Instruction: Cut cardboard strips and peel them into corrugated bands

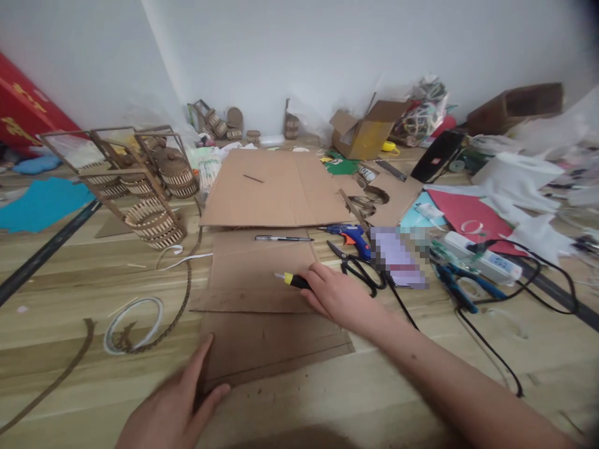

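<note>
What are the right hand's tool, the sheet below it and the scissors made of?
Tool: grip probably plastic, from its yellow-and-black colouring.
Sheet: likely cardboard, matte, with a dull brown face.
Scissors: dark finish; slim blades suggest metal, handles unclear.

Matt cardboard (257, 287), smooth wooden tabletop (47, 349)

Left hand (163, 405) is blurred, its wrist lost past the lower edge of my view. Right hand (334, 293) covers most of the yellow-and-black tool (294, 282) — pale tip too soft for me to identify. Coarse blocks mask the purple slab (397, 255). Red box (40, 103), blue sheet (42, 202) and brown strip (56, 386) all run out of sight leftward.
</note>
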Demonstrator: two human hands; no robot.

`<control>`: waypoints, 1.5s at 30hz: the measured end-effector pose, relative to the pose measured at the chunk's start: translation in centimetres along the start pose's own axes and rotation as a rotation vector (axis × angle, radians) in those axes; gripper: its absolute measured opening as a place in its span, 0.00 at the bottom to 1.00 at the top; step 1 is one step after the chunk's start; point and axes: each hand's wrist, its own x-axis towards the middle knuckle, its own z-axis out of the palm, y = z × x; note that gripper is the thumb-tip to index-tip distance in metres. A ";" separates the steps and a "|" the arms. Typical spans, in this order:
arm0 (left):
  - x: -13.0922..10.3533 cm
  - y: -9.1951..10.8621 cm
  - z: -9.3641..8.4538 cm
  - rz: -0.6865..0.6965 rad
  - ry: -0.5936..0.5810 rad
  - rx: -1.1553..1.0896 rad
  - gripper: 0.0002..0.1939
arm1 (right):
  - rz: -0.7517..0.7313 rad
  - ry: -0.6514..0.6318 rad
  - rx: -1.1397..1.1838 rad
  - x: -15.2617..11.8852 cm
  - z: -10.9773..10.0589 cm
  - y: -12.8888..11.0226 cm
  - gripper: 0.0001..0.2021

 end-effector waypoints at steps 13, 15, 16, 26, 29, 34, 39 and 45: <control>0.8 -0.4 0.2 0.349 0.390 0.065 0.25 | 0.457 -0.378 1.045 -4.0 1.0 -1.5 0.24; 1.3 0.2 0.0 0.461 0.468 0.069 0.23 | 0.430 -0.442 1.098 -4.0 1.1 -1.5 0.25; 1.7 0.5 -0.2 0.511 0.505 0.071 0.22 | 0.403 -0.475 1.110 -3.9 0.9 -1.6 0.25; 7.0 2.0 -1.6 0.696 0.617 0.243 0.18 | 0.112 -0.641 0.516 -3.1 -1.4 -2.4 0.11; 7.8 2.9 -1.6 0.745 0.541 0.244 0.19 | -0.049 -0.501 0.264 -2.9 -1.3 -2.3 0.06; 8.8 4.3 -0.7 0.797 0.403 0.197 0.23 | -0.217 -0.331 -0.167 -1.6 0.6 -2.6 0.03; 9.4 4.4 0.2 0.746 0.347 0.172 0.26 | -0.275 -0.349 -0.455 -0.7 2.9 -3.4 0.06; 9.3 4.6 0.5 0.726 0.377 0.186 0.25 | -0.309 -0.330 -0.632 -1.2 3.7 -4.4 0.09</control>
